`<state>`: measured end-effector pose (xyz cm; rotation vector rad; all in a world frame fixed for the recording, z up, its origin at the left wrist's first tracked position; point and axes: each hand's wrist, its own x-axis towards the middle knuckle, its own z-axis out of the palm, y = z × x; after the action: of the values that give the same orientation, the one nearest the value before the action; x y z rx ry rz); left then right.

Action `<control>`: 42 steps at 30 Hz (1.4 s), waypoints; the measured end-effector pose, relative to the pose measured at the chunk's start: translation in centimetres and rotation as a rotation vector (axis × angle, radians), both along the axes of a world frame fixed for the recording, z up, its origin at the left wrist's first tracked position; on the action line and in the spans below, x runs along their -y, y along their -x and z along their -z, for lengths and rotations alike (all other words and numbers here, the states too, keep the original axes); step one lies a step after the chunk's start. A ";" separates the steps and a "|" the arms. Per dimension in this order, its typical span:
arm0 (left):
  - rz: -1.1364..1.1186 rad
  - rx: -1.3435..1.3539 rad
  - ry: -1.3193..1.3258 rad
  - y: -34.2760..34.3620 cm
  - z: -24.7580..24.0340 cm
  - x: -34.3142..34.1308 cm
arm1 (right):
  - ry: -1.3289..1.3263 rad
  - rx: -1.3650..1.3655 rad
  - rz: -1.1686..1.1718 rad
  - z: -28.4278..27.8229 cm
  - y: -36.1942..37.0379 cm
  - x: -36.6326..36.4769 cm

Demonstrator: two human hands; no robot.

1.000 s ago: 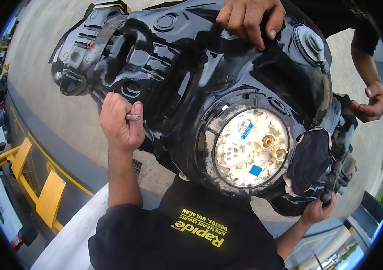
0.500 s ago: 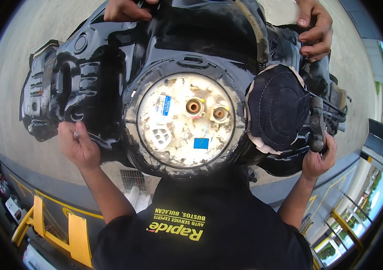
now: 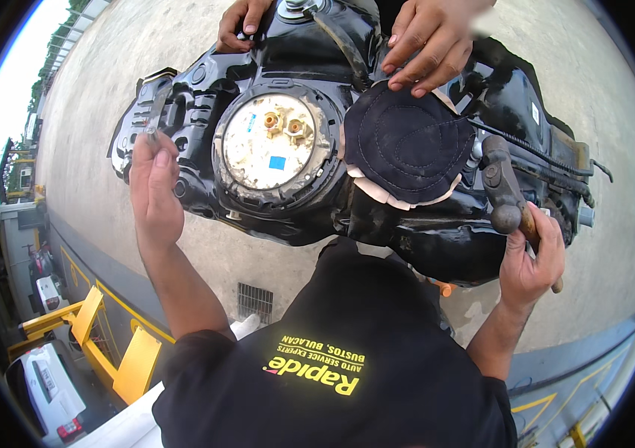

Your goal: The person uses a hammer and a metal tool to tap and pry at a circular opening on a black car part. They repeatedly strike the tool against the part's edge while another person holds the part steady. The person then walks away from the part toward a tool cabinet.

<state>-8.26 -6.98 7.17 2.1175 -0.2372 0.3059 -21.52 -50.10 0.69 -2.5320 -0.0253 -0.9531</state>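
Holding the ball-peen hammer (image 3: pixel 498 179) out by the tank's right end, I have my right hand (image 3: pixel 532 257) clamped on its handle just below the head; that short grip probably keeps the weight in check. My left hand (image 3: pixel 157 179) is closed around a slim metal rod (image 3: pixel 151 134) at the tank's left end. Only its tip shows, and I can't tell whether the fist touches the tank. Between my hands lies the black fuel tank (image 3: pixel 437 250), its round, dirt-stained cover (image 3: pixel 250 160) facing up, so everything on it stays within view. Right of that, a dark stitched pad (image 3: pixel 407 142) with a pale edge lies flat on the tank. Across from me, a co-worker has one hand (image 3: pixel 241 26) at the far edge and the other (image 3: pixel 433 48) spread over the pad's rim, perhaps to steady things. Farther out I see concrete floor (image 3: pixel 593 299) with a drain grate (image 3: pixel 255 302), then a yellow steel frame (image 3: pixel 112 340) and a white vehicle (image 3: pixel 48 384) off left.
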 end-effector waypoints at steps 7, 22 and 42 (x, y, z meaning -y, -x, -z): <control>0.291 0.130 -0.322 0.3 -5.4 10.0 | -0.415 -0.107 -0.055 1.6 4.5 7.8; -0.155 0.081 -0.387 2.3 -2.1 7.3 | -0.488 -0.086 -0.073 4.7 9.4 16.1; -1.125 -1.194 0.239 49.6 51.7 -25.2 | -0.765 -0.475 -0.395 -1.9 8.8 -10.2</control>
<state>-57.83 18.21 -44.49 1.6418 1.6003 -0.3219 -30.32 -39.92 2.58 -1.8660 -0.0129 -0.1325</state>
